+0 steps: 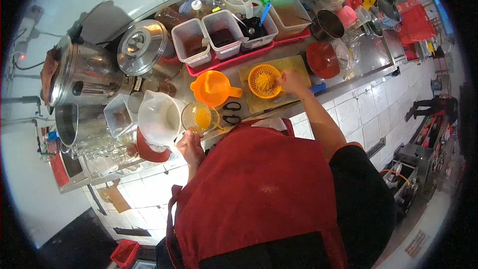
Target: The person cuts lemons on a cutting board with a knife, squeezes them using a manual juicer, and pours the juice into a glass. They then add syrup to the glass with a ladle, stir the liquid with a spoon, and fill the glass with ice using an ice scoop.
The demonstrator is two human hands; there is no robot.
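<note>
Low on the left, my left hand (190, 148) closes on a glass mug (200, 117) with orange juice in it. Beside the mug stands a translucent white pitcher (158, 117). My right hand (293, 80) grips the side handle of an orange citrus juicer (263, 82), whose ribbed cone shows pulp. The juicer rests on a worn cutting board (249, 108), with a blue handle (317, 87) at the board's right edge. Between mug and juicer sit an orange strainer cup (213, 88) and the black handles of scissors (231, 113).
Tubs of dark liquid (224, 32) stand in a red tray (239, 60) behind. A lidded steel pot (144, 47) and a large steel urn (89, 69) are at left. A red bowl (322, 61) and a dark pot (328, 24) lie right. Another person (438, 108) stands far right.
</note>
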